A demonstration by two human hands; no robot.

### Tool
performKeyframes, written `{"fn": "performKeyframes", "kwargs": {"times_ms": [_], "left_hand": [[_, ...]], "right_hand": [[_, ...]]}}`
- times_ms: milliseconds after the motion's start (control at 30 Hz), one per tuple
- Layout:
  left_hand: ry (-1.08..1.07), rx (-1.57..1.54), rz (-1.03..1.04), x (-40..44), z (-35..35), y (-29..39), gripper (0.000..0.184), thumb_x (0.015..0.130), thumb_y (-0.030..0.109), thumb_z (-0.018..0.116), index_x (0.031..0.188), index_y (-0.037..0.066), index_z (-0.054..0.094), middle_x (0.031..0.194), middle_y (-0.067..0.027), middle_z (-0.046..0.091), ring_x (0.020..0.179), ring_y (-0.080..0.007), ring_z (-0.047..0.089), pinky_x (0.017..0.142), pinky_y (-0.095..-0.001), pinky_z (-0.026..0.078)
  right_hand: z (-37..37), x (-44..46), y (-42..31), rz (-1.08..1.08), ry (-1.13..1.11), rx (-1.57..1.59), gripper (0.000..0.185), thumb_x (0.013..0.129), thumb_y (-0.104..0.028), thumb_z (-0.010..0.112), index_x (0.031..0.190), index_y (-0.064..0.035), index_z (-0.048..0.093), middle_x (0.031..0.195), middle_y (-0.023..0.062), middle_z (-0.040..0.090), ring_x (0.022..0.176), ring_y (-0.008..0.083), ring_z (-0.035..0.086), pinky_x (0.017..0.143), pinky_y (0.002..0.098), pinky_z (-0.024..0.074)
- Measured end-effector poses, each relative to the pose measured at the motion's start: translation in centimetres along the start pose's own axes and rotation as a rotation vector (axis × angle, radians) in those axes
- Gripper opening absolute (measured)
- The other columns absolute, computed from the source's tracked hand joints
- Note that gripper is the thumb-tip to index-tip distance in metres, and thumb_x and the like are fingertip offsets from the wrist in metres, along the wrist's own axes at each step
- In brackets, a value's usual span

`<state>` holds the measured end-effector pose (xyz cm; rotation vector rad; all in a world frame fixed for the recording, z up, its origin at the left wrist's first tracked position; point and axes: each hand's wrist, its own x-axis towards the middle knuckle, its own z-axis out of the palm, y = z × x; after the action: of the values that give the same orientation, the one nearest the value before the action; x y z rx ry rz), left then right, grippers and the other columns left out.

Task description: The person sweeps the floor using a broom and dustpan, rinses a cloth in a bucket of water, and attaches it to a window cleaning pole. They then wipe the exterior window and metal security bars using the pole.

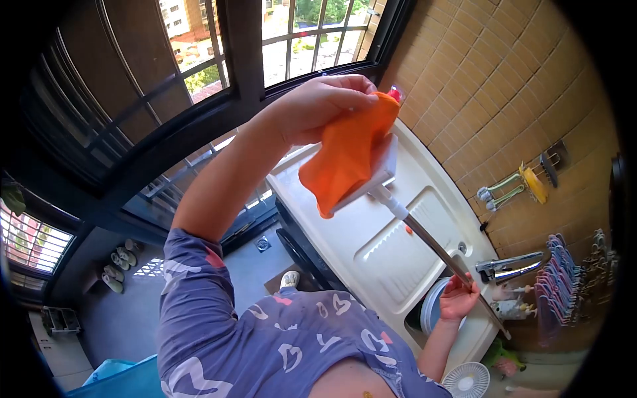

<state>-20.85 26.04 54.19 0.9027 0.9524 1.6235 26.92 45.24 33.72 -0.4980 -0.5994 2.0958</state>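
In the head view, above a white sink counter (345,232), the left hand (325,103) pinches 1 edge of an orange cloth (348,156) against a flat white head (385,162), as the right hand's (458,302) fingers curl loosely on its pole (432,245). Aligning cloth and head appears underway, calling for 1 firm pinch and a steady pole.

Cloth (346,156) on mop head (387,162)

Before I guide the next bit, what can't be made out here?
Head view:
Covered face of the white flat head: behind the orange cloth.
Red object: small, partly behind the cloth.
Orange speck on the counter: too small to identify.
Right hand's grip on the pole: too small to judge.
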Motion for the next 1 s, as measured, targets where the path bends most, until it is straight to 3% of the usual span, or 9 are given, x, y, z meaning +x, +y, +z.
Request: {"fn": "performKeyframes", "kwargs": {"times_ms": [167, 400, 533, 633, 700, 733, 833, 933, 1000], "left_hand": [[-0.054, -0.044, -0.001, -0.1, -0.8, -0.6, 0.015, 0.091, 0.014, 0.063, 0.100, 0.008, 0.053, 0.093, -0.0059, 0.058, 0.082, -0.0108, 0.062, 0.073, -0.0232, 0.056], [-0.150, -0.250, -0.010, 2.1, -4.0, -8.1, 0.015, 0.092, 0.013, 0.061, 0.102, 0.009, 0.050, 0.096, -0.0044, 0.056, 0.088, -0.0090, 0.060, 0.076, -0.0231, 0.054], [0.015, -0.277, -0.050, 1.6, -8.6, -17.5, 0.012, 0.094, 0.012, 0.057, 0.102, 0.010, 0.049, 0.098, -0.0035, 0.056, 0.086, -0.0113, 0.059, 0.075, -0.0253, 0.054], [0.132, -0.245, -0.180, 0.7, -14.2, -27.2, 0.017, 0.095, 0.016, 0.053, 0.110, 0.010, 0.052, 0.096, -0.0025, 0.054, 0.091, -0.0120, 0.059, 0.078, -0.0280, 0.052], [0.358, 0.389, -0.446, -0.2, -16.6, -31.0, 0.026, 0.090, 0.016, 0.056, 0.115, 0.008, 0.053, 0.103, -0.0085, 0.060, 0.091, -0.0203, 0.062, 0.081, -0.0335, 0.053], [0.339, 0.390, -0.458, -0.6, -17.6, -32.4, 0.026, 0.090, 0.016, 0.056, 0.115, 0.008, 0.053, 0.103, -0.0085, 0.060, 0.091, -0.0203, 0.062, 0.081, -0.0335, 0.053], [0.408, 1.364, -0.097, -2.0, -18.3, -33.4, 0.050, 0.078, 0.018, 0.068, 0.124, 0.007, 0.052, 0.120, -0.0160, 0.061, 0.107, -0.0361, 0.058, 0.094, -0.0426, 0.047], [0.179, 1.420, 0.192, -1.2, -15.5, -32.7, 0.060, 0.073, 0.019, 0.074, 0.127, 0.007, 0.052, 0.122, -0.0133, 0.060, 0.114, -0.0337, 0.055, 0.097, -0.0427, 0.044], [0.123, 1.456, 0.164, -0.4, -11.6, -32.8, 0.066, 0.069, 0.021, 0.077, 0.128, 0.004, 0.052, 0.122, -0.0152, 0.059, 0.114, -0.0347, 0.053, 0.098, -0.0415, 0.043]], "right_hand": [[-2.2, 0.2, -0.3, -0.064, -0.058, -0.042, 0.039, 0.095, -0.033, 0.044, 0.110, -0.0066, 0.067, 0.102, 0.0129, 0.072, 0.090, 0.0302, 0.070, 0.076, 0.0415, 0.0599], [3.6, -3.1, -6.7, -0.528, 0.150, -0.304, 0.034, 0.093, -0.033, 0.046, 0.096, -0.0068, 0.067, 0.091, 0.0097, 0.071, 0.075, 0.0241, 0.070, 0.064, 0.0365, 0.0589], [11.0, -1.9, -8.1, -0.632, -0.088, -0.682, 0.035, 0.092, -0.035, 0.041, 0.094, -0.0060, 0.061, 0.094, 0.0110, 0.065, 0.094, 0.0238, 0.062, 0.084, 0.0402, 0.0514], [19.3, 2.3, -0.9, -0.563, -0.148, -1.083, 0.031, 0.093, -0.021, 0.042, 0.094, 0.0003, 0.064, 0.093, 0.0099, 0.059, 0.098, 0.0212, 0.060, 0.091, 0.0349, 0.0482], [21.8, 5.2, 6.0, -0.474, -0.153, -1.246, 0.026, 0.097, -0.020, 0.048, 0.094, -0.0016, 0.066, 0.096, 0.0060, 0.062, 0.089, 0.0154, 0.060, 0.079, 0.0306, 0.0507], [21.1, 7.8, 8.6, -0.378, -0.283, -1.276, 0.020, 0.097, -0.020, 0.052, 0.096, -0.0033, 0.064, 0.092, 0.0041, 0.064, 0.084, 0.0130, 0.060, 0.076, 0.0283, 0.0497], [23.7, 10.3, 12.9, -0.479, -0.392, -1.069, 0.016, 0.097, -0.019, 0.053, 0.099, -0.0040, 0.058, 0.087, 0.0060, 0.064, 0.082, 0.0110, 0.060, 0.073, 0.0257, 0.0479], [26.4, 10.5, 14.8, -0.393, -0.382, -1.238, 0.022, 0.099, -0.024, 0.052, 0.094, -0.0031, 0.059, 0.085, 0.0047, 0.064, 0.085, 0.0123, 0.059, 0.083, 0.0289, 0.0456], [26.6, 10.7, 15.6, -0.382, -0.383, -1.243, 0.026, 0.099, -0.028, 0.054, 0.096, -0.0027, 0.059, 0.083, 0.0046, 0.064, 0.084, 0.0119, 0.059, 0.081, 0.0273, 0.0461]]}}
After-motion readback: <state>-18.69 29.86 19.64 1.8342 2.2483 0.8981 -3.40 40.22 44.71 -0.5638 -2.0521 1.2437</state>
